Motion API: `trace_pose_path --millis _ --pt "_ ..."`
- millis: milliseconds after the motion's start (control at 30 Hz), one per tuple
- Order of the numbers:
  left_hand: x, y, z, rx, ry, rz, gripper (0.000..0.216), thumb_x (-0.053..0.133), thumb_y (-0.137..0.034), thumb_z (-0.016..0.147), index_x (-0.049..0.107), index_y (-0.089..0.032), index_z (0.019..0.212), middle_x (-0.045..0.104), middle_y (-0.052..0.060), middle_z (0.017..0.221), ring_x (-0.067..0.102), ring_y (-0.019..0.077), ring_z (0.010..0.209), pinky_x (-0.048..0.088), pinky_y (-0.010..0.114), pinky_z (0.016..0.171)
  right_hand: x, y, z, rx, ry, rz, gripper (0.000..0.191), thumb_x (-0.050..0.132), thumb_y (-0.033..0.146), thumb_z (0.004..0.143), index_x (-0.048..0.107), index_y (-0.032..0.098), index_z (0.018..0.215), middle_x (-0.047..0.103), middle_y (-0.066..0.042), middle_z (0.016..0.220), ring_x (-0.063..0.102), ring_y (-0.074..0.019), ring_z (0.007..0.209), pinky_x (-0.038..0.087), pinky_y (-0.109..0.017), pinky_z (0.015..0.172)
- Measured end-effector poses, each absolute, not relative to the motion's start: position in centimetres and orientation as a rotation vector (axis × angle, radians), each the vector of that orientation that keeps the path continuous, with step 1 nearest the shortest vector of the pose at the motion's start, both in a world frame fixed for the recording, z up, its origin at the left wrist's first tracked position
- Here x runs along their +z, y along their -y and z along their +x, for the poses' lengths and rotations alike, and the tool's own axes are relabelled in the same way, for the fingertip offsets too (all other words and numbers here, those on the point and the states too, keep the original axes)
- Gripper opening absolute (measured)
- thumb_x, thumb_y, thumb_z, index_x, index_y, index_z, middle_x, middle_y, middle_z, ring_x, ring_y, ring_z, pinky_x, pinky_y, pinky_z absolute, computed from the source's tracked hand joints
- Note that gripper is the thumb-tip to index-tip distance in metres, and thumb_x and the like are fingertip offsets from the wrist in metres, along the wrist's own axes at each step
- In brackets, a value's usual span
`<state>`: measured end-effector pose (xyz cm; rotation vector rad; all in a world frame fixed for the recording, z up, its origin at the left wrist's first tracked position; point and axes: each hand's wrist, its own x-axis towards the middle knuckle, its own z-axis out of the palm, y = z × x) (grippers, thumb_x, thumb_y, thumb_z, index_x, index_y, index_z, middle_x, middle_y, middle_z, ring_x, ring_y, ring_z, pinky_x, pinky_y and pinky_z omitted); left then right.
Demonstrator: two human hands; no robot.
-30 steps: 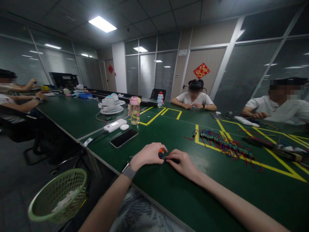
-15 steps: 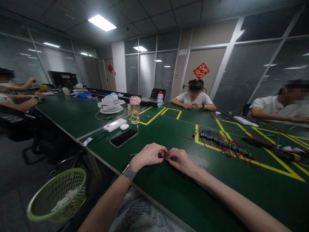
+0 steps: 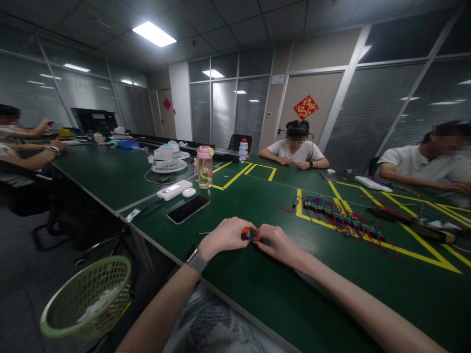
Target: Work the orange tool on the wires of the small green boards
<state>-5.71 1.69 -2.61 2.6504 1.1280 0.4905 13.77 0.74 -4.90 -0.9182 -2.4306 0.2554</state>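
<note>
Head view: the bare left hand (image 3: 226, 236) curls its fingers around a small, bright orange thing (image 3: 245, 230). The bare right hand (image 3: 275, 241) pinches a tiny dark blue piece (image 3: 250, 240) just below it, between both hands' fingertips.

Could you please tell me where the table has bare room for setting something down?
Bare tabletop lies beyond the left hand, between the phone and the wired boards; another patch lies between the right forearm and the nearest yellow tape. It looks crowded around the bottle, white box and fans.
</note>
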Motion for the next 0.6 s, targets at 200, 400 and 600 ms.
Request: trace_pose_path --millis 200,400,600 --pt "-2.7 -1.7 -5.7 0.485 -1.112 2.68 0.032 0.057 -0.022 0.073 0.063 -0.03 0.103 0.067 -0.001 0.104 0.061 0.0188 0.096 0.043 0.024 0.078 -5.3 -0.7 14.1 0.282 2.405 -0.862 0.014 0.054 0.013 0.08 0.067 0.016 0.079 0.068 -0.007 0.084 0.063 -0.016 0.08 0.049 -0.027 0.071" --pt "-2.7 -1.7 -5.6 0.473 -1.117 2.694 0.036 0.056 -0.023 0.074 0.061 -0.03 0.109 0.068 0.0 0.103 0.061 0.0193 0.097 0.043 0.025 0.078 -6.1 -0.5 13.8 0.438 2.169 -1.019 0.013 0.058 0.016 0.078 0.068 0.017 0.071 0.07 -0.004 0.079 0.065 -0.0151 0.073 0.05 -0.027 0.071" --pt "-3.0 -1.9 -5.6 0.499 -1.113 2.72 0.037 0.056 -0.023 0.073 0.061 -0.03 0.109 0.068 0.0 0.102 0.061 0.0202 0.096 0.043 0.026 0.077 -6.8 -0.1 13.7 0.339 2.17 -0.918 0.013 0.055 0.018 0.082 0.068 0.017 0.076 0.069 -0.006 0.081 0.064 -0.0158 0.077 0.051 -0.028 0.071"
